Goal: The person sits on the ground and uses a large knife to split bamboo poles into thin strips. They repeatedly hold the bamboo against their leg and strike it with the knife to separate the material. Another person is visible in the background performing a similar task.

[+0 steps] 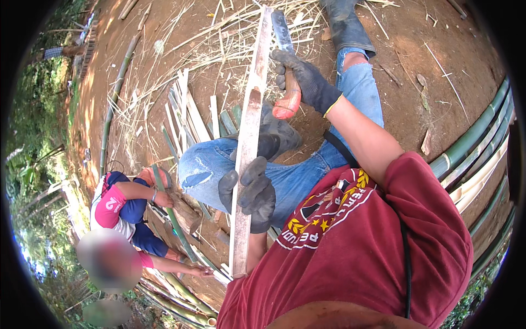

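My left hand (253, 193), in a dark glove, is closed around a long split bamboo strip (249, 123). The strip stands lengthwise in front of my body, its pale inner face showing and a brown node mark partway along. My right hand (308, 79), also gloved, grips a machete with its curved orange-red handle (287, 102) below the fist. The machete's dark blade (282, 33) points away from me, close beside the strip's far end. Whether the blade touches the strip I cannot tell. My bent knee in torn jeans (205, 170) lies beside the strip.
Thin bamboo shavings (235, 41) litter the dirt ahead. Split strips (189, 107) lie beyond my knee. To the left, a co-worker (123, 205) handles a green bamboo length (172, 211) beside a wooden block (185, 213). Green bamboo poles (471, 140) lie at right.
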{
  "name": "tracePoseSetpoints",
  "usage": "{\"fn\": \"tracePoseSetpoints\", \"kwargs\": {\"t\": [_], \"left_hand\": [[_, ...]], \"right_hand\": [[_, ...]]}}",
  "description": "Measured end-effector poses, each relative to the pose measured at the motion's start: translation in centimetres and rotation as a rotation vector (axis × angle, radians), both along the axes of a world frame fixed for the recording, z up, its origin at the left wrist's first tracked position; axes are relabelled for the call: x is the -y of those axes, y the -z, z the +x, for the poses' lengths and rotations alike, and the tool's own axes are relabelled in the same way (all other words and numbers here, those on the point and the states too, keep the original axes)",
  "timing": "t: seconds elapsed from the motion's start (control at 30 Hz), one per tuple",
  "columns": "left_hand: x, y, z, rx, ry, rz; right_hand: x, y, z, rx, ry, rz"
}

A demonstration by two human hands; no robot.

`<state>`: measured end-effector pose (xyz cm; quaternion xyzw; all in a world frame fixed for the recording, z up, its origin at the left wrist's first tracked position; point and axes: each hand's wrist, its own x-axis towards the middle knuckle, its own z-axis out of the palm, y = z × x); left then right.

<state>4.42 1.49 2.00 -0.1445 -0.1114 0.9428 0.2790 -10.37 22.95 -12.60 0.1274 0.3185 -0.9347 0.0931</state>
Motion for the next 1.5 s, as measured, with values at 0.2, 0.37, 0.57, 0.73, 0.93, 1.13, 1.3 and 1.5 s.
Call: {"fn": "tracePoseSetpoints", "kwargs": {"t": [0.2, 0.37, 0.57, 0.73, 0.93, 1.13, 1.3, 1.5], "left_hand": [[0.0, 0.6, 0.2, -0.017, 0.029, 0.033], [0.3, 0.7, 0.0, -0.088, 0.101, -0.025], [0.3, -0.2, -2.2, -0.299, 0.237, -0.203], [0.2, -5.0, -6.2, -0.754, 0.361, -0.852], [1.4, -5.2, -7.5, -0.728, 0.606, -1.195], [1.4, -3.9, -7.1, -0.763, 0.668, -0.92], [1.2, -1.4, -7.5, -0.646, 0.707, -0.251], [0.6, -1.1, -6.8, -0.66, 0.725, -0.072]], "right_hand": [[-0.6, -4.2, 0.3, -0.069, 0.171, -0.031], [-2.0, -8.8, -0.4, -0.174, 0.172, 0.012], [-4.0, -15.7, -1.3, -0.263, 0.097, 0.195], [-5.9, -19.5, -0.7, -0.331, 0.138, 0.263], [-6.8, -22.7, -0.2, -0.412, 0.193, 0.367], [-6.7, -24.7, 0.5, -0.405, 0.149, 0.433], [-5.8, -24.9, 0.0, -0.469, 0.15, 0.391], [-5.1, -25.0, 0.1, -0.483, 0.122, 0.379]]}}
